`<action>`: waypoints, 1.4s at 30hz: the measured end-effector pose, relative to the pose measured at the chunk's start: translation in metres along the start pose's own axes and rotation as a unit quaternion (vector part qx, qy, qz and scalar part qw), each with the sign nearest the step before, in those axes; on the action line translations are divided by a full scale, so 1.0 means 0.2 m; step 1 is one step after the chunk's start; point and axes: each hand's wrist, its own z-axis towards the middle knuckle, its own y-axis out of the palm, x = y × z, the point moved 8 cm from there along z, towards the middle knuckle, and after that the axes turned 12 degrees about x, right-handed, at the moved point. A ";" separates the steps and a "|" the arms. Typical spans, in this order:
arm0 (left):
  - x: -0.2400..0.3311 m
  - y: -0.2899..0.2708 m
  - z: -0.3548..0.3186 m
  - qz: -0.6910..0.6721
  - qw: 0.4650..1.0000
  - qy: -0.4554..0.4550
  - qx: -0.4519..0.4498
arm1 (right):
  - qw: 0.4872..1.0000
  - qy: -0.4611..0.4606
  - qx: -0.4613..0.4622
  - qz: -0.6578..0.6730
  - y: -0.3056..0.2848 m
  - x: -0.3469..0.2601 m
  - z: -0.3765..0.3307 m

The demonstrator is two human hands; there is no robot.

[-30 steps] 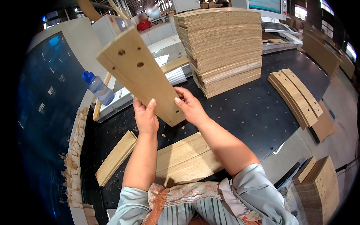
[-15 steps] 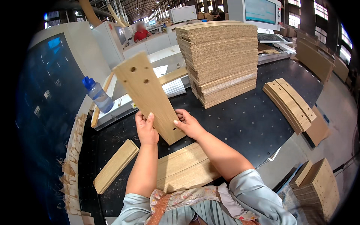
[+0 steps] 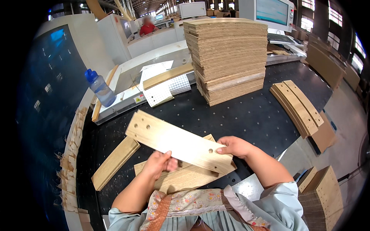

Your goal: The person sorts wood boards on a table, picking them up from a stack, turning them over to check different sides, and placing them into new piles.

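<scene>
A light wooden board (image 3: pixel 173 140) with drilled holes lies nearly flat, held low over the black table (image 3: pixel 246 115). My left hand (image 3: pixel 160 163) grips its near edge from below, fingers curled under it. My right hand (image 3: pixel 233 146) pinches its right end by a hole. Under the board rests a short stack of similar boards (image 3: pixel 185 179) near my body.
A tall stack of boards (image 3: pixel 227 57) stands at the back centre. Curved wooden strips (image 3: pixel 295 106) lie to the right, a single plank (image 3: pixel 113 163) to the left. A blue-capped bottle (image 3: pixel 99 87) and papers (image 3: pixel 156 82) sit on the white machine bed. A person in red is far behind.
The board has swung down from upright in front of my face to nearly flat above the stack. Both hands have lowered with it.
</scene>
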 end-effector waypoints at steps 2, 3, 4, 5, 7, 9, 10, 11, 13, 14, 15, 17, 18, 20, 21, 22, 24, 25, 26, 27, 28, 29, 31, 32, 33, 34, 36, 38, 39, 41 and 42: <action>-0.12 -0.09 -0.07 0.151 0.978 -0.062 -0.127 | 0.998 0.055 -0.015 -0.013 -0.01 0.07 -0.05; -0.15 -0.10 -0.11 0.210 0.965 -0.056 -0.144 | 0.997 0.066 -0.040 0.011 0.01 0.10 -0.07; -0.12 -0.07 -0.18 0.269 0.947 -0.048 -0.169 | 0.997 0.065 -0.044 0.001 0.00 0.10 -0.09; -0.09 -0.05 -0.27 0.327 0.925 -0.042 -0.188 | 0.997 0.065 -0.049 -0.014 0.00 0.10 -0.09; 0.10 0.08 -0.42 0.346 0.913 0.124 -0.176 | 0.993 0.083 -0.068 -0.051 0.02 0.12 -0.09; 0.31 0.26 -0.51 0.434 0.785 0.423 -0.132 | 0.984 0.113 -0.096 -0.097 0.06 0.16 -0.05; 0.27 0.32 -0.49 0.516 0.736 0.422 -0.118 | 0.980 0.120 -0.115 -0.104 0.09 0.17 -0.03; 0.22 0.34 -0.46 0.596 0.679 0.417 -0.099 | 0.976 0.125 -0.137 -0.114 0.13 0.17 0.00; 0.07 0.32 -0.37 0.686 0.618 0.374 -0.084 | 0.962 0.124 -0.185 -0.159 0.17 0.22 0.07; 0.03 0.30 -0.33 0.682 0.630 0.363 -0.073 | 0.955 0.104 -0.194 -0.201 0.20 0.15 0.09; 0.00 0.27 -0.30 0.678 0.642 0.353 -0.061 | 0.945 0.083 -0.203 -0.242 0.23 0.06 0.10; 0.00 0.26 -0.23 0.662 0.653 0.367 -0.035 | 0.932 0.052 -0.220 -0.285 0.22 0.00 0.16; 0.00 0.24 -0.21 0.655 0.663 0.361 -0.021 | 0.909 0.006 -0.233 -0.345 0.22 -0.02 0.23; 0.01 0.21 -0.16 0.641 0.683 0.351 0.008 | 0.886 -0.031 -0.229 -0.403 0.17 -0.08 0.38; 0.01 0.18 -0.15 0.631 0.687 0.359 0.032 | 0.924 -0.049 -0.166 -0.341 0.13 -0.15 0.50; 0.00 0.16 -0.14 0.622 0.699 0.350 0.038 | 0.953 -0.069 -0.102 -0.277 0.09 -0.22 0.61; -0.02 0.13 -0.10 0.602 0.721 0.340 0.042 | 0.976 -0.086 0.028 -0.200 -0.02 -0.33 0.85; -0.01 0.12 -0.09 0.590 0.725 0.352 0.052 | 0.949 -0.179 0.115 -0.232 -0.07 -0.42 0.96; -0.02 0.11 -0.10 0.585 0.732 0.344 0.056 | 0.907 -0.271 0.194 -0.256 -0.09 -0.50 1.06; -0.01 0.11 -0.09 0.577 0.739 0.343 0.055 | 0.879 -0.305 0.260 -0.259 -0.13 -0.52 1.18; -0.01 0.09 -0.09 0.571 0.746 0.338 0.058 | 0.847 -0.338 0.320 -0.257 -0.15 -0.55 1.28; 0.01 0.10 -0.09 0.573 0.747 0.332 0.061 | 0.828 -0.340 0.351 -0.275 -0.18 -0.59 1.36; 0.03 0.12 -0.09 0.570 0.746 0.339 0.059 | 0.770 -0.340 0.446 -0.305 -0.27 -0.66 1.51; 0.03 0.10 -0.09 0.568 0.749 0.337 0.058 | 0.740 -0.335 0.488 -0.319 -0.26 -0.68 1.55; 0.03 0.10 -0.08 0.569 0.754 0.321 0.060 | 0.753 -0.312 0.498 -0.296 -0.28 -0.68 1.60; 0.04 0.10 -0.08 0.567 0.758 0.317 0.057 | 0.757 -0.300 0.497 -0.301 -0.30 -0.68 1.66; 0.04 0.10 -0.06 0.564 0.763 0.312 0.049 | 0.780 -0.270 0.480 -0.298 -0.34 -0.65 1.75; 0.03 0.08 -0.06 0.562 0.772 0.295 0.047 | 0.786 -0.274 0.456 -0.315 -0.35 -0.65 1.80; 0.03 0.08 -0.05 0.566 0.772 0.287 0.046 | 0.789 -0.275 0.445 -0.324 -0.35 -0.64 1.82; 0.03 0.08 -0.05 0.553 0.778 0.290 0.065 | 0.793 -0.287 0.421 -0.335 -0.33 -0.63 1.83; 0.01 0.07 -0.06 0.562 0.765 0.304 0.078 | 0.795 -0.292 0.408 -0.341 -0.32 -0.63 1.84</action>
